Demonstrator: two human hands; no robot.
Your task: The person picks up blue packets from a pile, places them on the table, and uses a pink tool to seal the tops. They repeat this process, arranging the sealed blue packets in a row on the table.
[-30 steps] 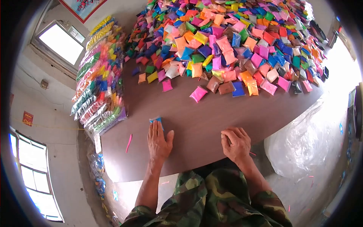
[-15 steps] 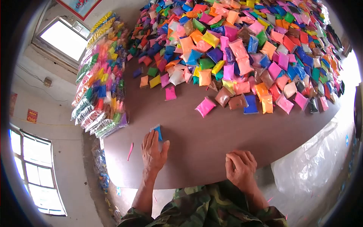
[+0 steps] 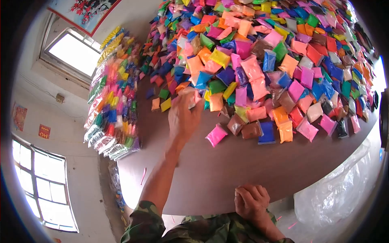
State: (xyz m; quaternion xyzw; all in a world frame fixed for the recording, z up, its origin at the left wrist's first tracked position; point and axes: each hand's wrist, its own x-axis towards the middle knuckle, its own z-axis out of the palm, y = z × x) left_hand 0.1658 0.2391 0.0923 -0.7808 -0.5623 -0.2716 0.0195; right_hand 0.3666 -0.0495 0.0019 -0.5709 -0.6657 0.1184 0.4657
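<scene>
My left hand (image 3: 183, 119) is stretched over the table at the near left edge of a heap of small coloured packets (image 3: 253, 69). Its fingertips are among pale and orange packets; blur and overlap hide whether they grip one. Just left of them lie a yellow packet (image 3: 166, 105) and a green packet (image 3: 163, 94). A pink packet (image 3: 216, 135) lies apart to the right of my left wrist. Near the front table edge, my right hand (image 3: 252, 201) is closed with its fingers curled, and no object shows in it.
Tall stacked clear bags of coloured packets (image 3: 111, 99) stand at the table's left side. A thin pink strip (image 3: 143, 176) lies on the brown table (image 3: 214, 178) left of my forearm. Clear plastic sheeting (image 3: 332, 194) hangs below the right edge.
My left hand has moved forward from the blue packet near the front to the heap. That blue packet no longer shows. My right hand stays curled by the edge. The camera view has shifted.
</scene>
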